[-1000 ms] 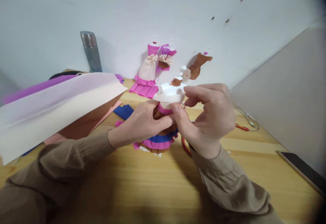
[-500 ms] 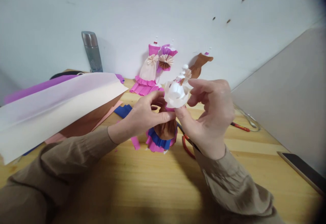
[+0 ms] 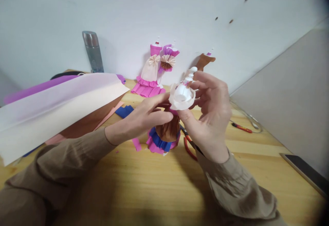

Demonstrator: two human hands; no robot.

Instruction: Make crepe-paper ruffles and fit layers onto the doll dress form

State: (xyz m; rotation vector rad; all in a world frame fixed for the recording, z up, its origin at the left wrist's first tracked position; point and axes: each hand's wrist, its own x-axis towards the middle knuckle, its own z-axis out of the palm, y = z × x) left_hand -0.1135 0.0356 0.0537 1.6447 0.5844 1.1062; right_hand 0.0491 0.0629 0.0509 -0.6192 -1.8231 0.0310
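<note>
A small dress-form mannequin [image 3: 167, 130] stands tilted between my hands, its white bust and knobbed neck leaning to the right. Cream crepe paper [image 3: 173, 103] flares round the bust; below come a pink waist, a brown skirt and blue and pink ruffles. My left hand [image 3: 144, 114] wraps the waist from the left, thumb in front and fingertips hidden behind. My right hand [image 3: 209, 113] holds the bust from the right, its thumb at the base of the cream paper and its fingers behind the neck and bust.
Dressed mannequins [image 3: 151, 70] lean against the wall, with a brown-dressed one [image 3: 204, 61] further right. Crepe paper sheets [image 3: 77, 106] lie left, near a steel flask [image 3: 93, 53]. Red-handled scissors [image 3: 189, 147] lie by my right wrist. A red-black tool [image 3: 241, 127] and a phone [image 3: 307, 171] lie right.
The mannequin's top has tipped to the right and slightly down. My right fingers have moved in behind its neck and bust, and my left hand has shifted slightly left.
</note>
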